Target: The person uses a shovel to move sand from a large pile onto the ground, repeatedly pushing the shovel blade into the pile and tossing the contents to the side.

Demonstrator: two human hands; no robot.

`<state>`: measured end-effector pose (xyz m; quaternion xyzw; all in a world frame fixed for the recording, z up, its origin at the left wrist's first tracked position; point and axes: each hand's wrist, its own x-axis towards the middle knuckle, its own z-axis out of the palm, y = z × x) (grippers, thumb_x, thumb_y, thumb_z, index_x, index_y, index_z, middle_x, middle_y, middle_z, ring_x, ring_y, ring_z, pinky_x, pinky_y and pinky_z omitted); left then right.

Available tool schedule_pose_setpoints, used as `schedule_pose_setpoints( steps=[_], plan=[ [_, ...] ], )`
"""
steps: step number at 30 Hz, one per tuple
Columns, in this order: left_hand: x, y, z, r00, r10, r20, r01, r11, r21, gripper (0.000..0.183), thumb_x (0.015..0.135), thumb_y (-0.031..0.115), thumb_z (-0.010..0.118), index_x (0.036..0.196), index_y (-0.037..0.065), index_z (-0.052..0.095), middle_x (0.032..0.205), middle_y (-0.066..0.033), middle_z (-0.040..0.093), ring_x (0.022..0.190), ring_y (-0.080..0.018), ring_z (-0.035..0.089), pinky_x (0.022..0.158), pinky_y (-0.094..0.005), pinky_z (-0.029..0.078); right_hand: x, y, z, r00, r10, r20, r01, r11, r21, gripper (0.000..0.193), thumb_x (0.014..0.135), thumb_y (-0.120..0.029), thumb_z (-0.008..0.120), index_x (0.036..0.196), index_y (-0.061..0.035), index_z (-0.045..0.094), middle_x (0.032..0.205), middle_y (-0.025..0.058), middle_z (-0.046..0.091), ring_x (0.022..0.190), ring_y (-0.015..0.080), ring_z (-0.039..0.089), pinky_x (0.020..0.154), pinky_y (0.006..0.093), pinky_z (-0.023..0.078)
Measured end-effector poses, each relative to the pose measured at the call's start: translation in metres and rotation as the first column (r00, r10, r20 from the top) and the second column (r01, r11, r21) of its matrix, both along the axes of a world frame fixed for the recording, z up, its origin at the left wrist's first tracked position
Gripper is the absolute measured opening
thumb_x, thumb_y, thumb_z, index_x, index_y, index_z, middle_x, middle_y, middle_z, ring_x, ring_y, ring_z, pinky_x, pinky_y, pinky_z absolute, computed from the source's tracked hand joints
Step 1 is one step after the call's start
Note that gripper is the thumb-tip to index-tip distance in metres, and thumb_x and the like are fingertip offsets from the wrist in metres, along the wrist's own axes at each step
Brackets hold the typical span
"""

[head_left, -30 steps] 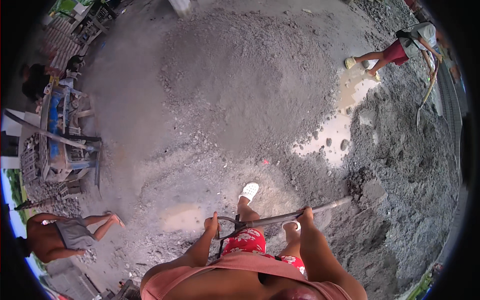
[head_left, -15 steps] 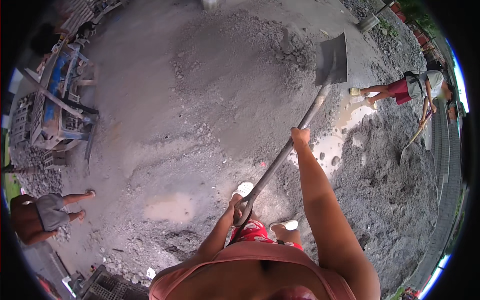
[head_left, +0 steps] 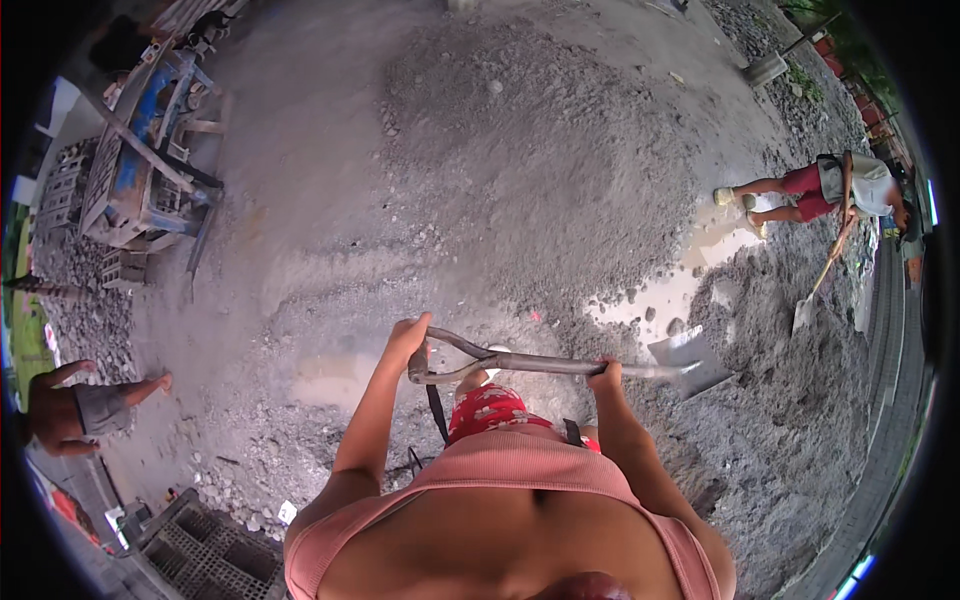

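I see left hand (head_left: 408,341) wrapped on the shovel handle (head_left: 447,378), right hand (head_left: 606,376) closed round the shaft (head_left: 545,362); long axis runs left-right. Blade (head_left: 706,361) lies rightward (right hand nearer).

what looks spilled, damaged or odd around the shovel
A pale, muddy puddle near the shovel interrupts the grey gravel; whether it was spilled, I cannot tell. A small pinkish-red speck ahead of the shovel also stands out by colour, too small to identify. The shovel shows no obvious damage.
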<state>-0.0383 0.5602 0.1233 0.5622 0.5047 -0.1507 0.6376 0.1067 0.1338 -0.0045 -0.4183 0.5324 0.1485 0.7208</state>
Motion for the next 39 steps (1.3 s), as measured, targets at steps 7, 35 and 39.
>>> schedule_pose_setpoints(
  steps=[7,35,39],
  plan=[
    [0.141,-0.129,0.033,0.667,-0.689,0.284,0.614,0.724,0.313,0.041,0.082,0.043,0.051,0.075,0.004,0.059,0.053,-0.0055,0.057,0.047,-0.0151,0.054,0.049,-0.0301,0.042,-0.145,-0.150,-0.024,0.769,-0.638,0.041,0.635,0.769,0.068,0.006,0.067,-0.012,0.044,0.062,-0.0135,0.042,0.057,0.0005,0.045,0.050,0.0165,0.044,0.058,0.0339,0.044],
    [0.122,-0.374,0.022,-0.062,-0.911,0.408,0.988,0.002,0.156,0.046,0.089,0.041,0.026,0.091,0.004,0.054,0.056,-0.0039,0.051,0.051,-0.0140,0.050,0.051,-0.0285,0.041,-0.410,-0.142,0.061,-0.313,-0.940,0.138,0.941,-0.286,0.182,0.022,0.069,-0.017,0.052,0.054,-0.0120,0.037,0.050,0.0018,0.041,0.046,0.0170,0.041,0.051,0.0324,0.043],
    [0.109,-0.361,0.025,0.145,-0.930,0.337,0.989,0.143,-0.032,0.064,0.086,0.055,0.016,0.076,0.004,0.053,0.049,-0.0060,0.048,0.045,-0.0178,0.047,0.048,-0.0309,0.042,-0.399,-0.171,0.056,-0.312,-0.940,0.141,0.930,-0.271,0.249,0.018,0.066,-0.017,0.054,0.056,-0.0132,0.039,0.050,0.0007,0.041,0.045,0.0172,0.040,0.051,0.0340,0.041]
  ],
)
